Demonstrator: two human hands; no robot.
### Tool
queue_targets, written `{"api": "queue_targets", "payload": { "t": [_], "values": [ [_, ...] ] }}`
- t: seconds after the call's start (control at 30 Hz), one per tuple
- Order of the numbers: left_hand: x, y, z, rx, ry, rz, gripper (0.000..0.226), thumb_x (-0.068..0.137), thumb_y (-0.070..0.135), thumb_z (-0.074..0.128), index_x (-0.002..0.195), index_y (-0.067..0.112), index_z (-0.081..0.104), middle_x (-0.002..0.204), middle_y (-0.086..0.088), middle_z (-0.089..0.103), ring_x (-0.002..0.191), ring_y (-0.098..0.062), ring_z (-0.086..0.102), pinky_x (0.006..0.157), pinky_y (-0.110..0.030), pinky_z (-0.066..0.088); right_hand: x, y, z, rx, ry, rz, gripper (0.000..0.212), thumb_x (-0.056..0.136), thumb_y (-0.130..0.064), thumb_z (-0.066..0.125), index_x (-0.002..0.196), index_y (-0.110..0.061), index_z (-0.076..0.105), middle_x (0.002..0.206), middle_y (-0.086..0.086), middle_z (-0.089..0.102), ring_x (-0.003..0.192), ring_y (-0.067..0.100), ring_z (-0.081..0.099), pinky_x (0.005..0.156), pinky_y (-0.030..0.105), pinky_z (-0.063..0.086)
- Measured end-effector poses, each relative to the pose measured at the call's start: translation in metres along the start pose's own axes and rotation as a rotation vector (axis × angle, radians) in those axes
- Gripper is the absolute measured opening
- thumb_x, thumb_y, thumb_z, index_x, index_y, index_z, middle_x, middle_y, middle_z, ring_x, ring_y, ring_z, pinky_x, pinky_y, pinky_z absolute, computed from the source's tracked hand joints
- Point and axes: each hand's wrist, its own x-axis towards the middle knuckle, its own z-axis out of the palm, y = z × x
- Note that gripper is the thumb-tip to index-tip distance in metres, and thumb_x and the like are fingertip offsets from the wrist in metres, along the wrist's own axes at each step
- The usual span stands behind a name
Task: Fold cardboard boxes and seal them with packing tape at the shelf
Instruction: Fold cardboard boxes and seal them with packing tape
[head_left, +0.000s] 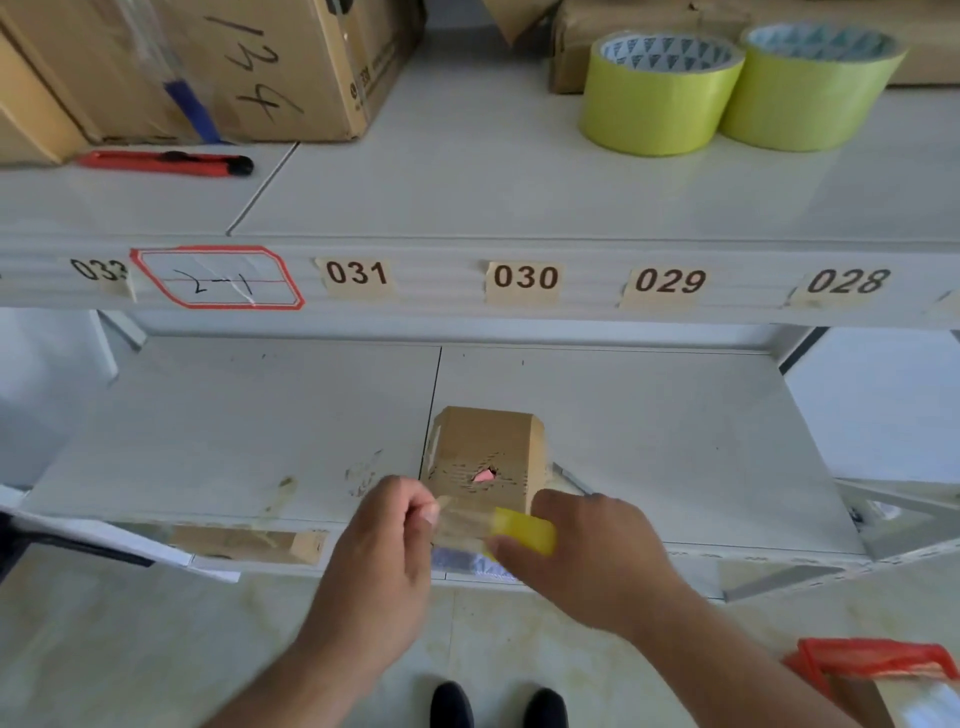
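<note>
- Left hand (384, 540) pinched the free end of a clear tape strip (462, 525).
- Right hand (587, 551) gripped the yellow tape roll (524, 527).
- Small cardboard box (485, 457) stood just behind on the lower shelf (234, 426).

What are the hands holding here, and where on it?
The right hand grips a yellow tape roll around its rim; the left hand pinches the pulled-out free end of its tape strip.

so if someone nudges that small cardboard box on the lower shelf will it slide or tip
The small cardboard box probably slides: it looks light and the lower shelf looks smooth. Standing taller than wide, it may tip if pushed high. Its torn front suggests thin, easily dented card.
</note>
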Motion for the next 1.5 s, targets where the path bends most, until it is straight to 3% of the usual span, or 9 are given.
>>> {"api": "queue_targets", "payload": {
  "t": [0.07, 0.17, 0.33, 0.53, 0.73, 0.8, 0.93, 1.13, 1.5],
  "values": [
    [0.0, -0.003, -0.003, -0.072, -0.04, -0.047, 0.018, 0.102, 0.02, 0.053, 0.089, 0.032, 0.052, 0.082, 0.018, 0.061, 0.076, -0.006, 0.061, 0.067, -0.015, 0.046, 0.006, 0.0, -0.004, -0.061, -0.045, 0.046, 0.054, 0.085, -0.085, 0.045, 0.075, -0.032, 0.044, 0.068, -0.006, 0.048, 0.078, 0.021, 0.052, 0.069, 0.032, 0.042],
    [0.003, -0.017, 0.003, -0.315, -0.148, -0.361, 0.018, 0.107, 0.016, 0.047, 0.095, 0.025, 0.058, 0.075, 0.004, 0.067, 0.069, -0.014, 0.069, 0.071, -0.028, 0.054, 0.01, -0.007, -0.004, -0.119, -0.081, 0.053, 0.055, 0.086, -0.085, 0.045, 0.071, -0.032, 0.044, 0.066, -0.007, 0.046, 0.078, 0.02, 0.051, 0.066, 0.031, 0.037],
    [0.001, -0.042, 0.0, -0.761, -0.251, -0.659, 0.034, 0.109, 0.024, 0.049, 0.091, 0.001, 0.067, 0.078, -0.01, 0.064, 0.071, -0.02, 0.059, 0.077, -0.037, 0.05, 0.013, -0.026, 0.004, -0.169, -0.073, 0.082, 0.058, 0.086, -0.084, 0.046, 0.071, -0.028, 0.046, 0.067, -0.004, 0.051, 0.075, 0.017, 0.053, 0.056, 0.023, 0.032],
    [0.012, -0.063, -0.007, -0.636, -0.207, -0.573, 0.017, 0.097, 0.027, 0.069, 0.085, 0.015, 0.074, 0.064, -0.002, 0.064, 0.063, -0.014, 0.061, 0.074, -0.033, 0.053, 0.019, -0.04, 0.015, -0.241, -0.097, 0.092, 0.06, 0.083, -0.088, 0.045, 0.072, -0.029, 0.047, 0.066, -0.006, 0.05, 0.071, 0.014, 0.053, 0.06, 0.028, 0.036],
    [0.033, -0.088, -0.02, -0.714, -0.203, -0.582, 0.023, 0.097, 0.019, 0.069, 0.074, 0.018, 0.072, 0.062, -0.004, 0.062, 0.061, -0.018, 0.063, 0.065, -0.028, 0.049, 0.035, -0.021, -0.003, 0.25, -0.155, 0.13, 0.06, 0.07, -0.085, 0.065, 0.069, -0.026, 0.06, 0.056, -0.012, 0.048, 0.049, 0.003, 0.043, 0.05, 0.019, 0.034],
    [0.043, -0.097, -0.019, -0.672, -0.187, -0.576, 0.018, 0.097, 0.018, 0.07, 0.08, 0.015, 0.072, 0.061, -0.003, 0.061, 0.059, -0.018, 0.062, 0.065, -0.029, 0.05, 0.048, -0.008, -0.007, 0.038, -0.176, 0.134, 0.057, 0.079, -0.079, 0.067, 0.071, -0.023, 0.059, 0.058, -0.011, 0.054, 0.051, 0.003, 0.048, 0.05, 0.021, 0.036],
    [0.077, -0.125, 0.002, -0.603, -0.154, -0.607, 0.015, 0.098, 0.022, 0.069, 0.087, 0.013, 0.072, 0.064, -0.001, 0.06, 0.061, -0.016, 0.062, 0.07, -0.037, 0.057, 0.093, 0.033, -0.001, -0.443, -0.191, 0.133, 0.076, 0.077, -0.096, 0.039, 0.08, -0.023, 0.06, 0.077, -0.008, 0.06, 0.082, 0.015, 0.062, 0.073, 0.032, 0.05],
    [0.117, -0.151, 0.056, -0.887, -0.128, -0.857, 0.015, 0.107, 0.019, 0.052, 0.107, 0.008, 0.062, 0.105, -0.007, 0.069, 0.103, -0.021, 0.069, 0.092, -0.046, 0.06, 0.146, 0.061, 0.023, -0.419, -0.075, 0.102, 0.077, 0.087, -0.089, 0.03, 0.072, -0.021, 0.063, 0.075, -0.006, 0.064, 0.08, 0.016, 0.06, 0.072, 0.032, 0.047],
    [0.122, -0.166, 0.098, -0.779, -0.118, -0.876, 0.018, 0.111, 0.019, 0.039, 0.111, 0.011, 0.056, 0.11, -0.011, 0.074, 0.098, -0.021, 0.075, 0.081, -0.038, 0.063, 0.173, 0.085, 0.053, -0.392, -0.078, 0.147, 0.072, 0.085, -0.088, 0.035, 0.071, -0.024, 0.063, 0.074, -0.009, 0.064, 0.076, 0.011, 0.059, 0.065, 0.031, 0.041]
  ]
}}
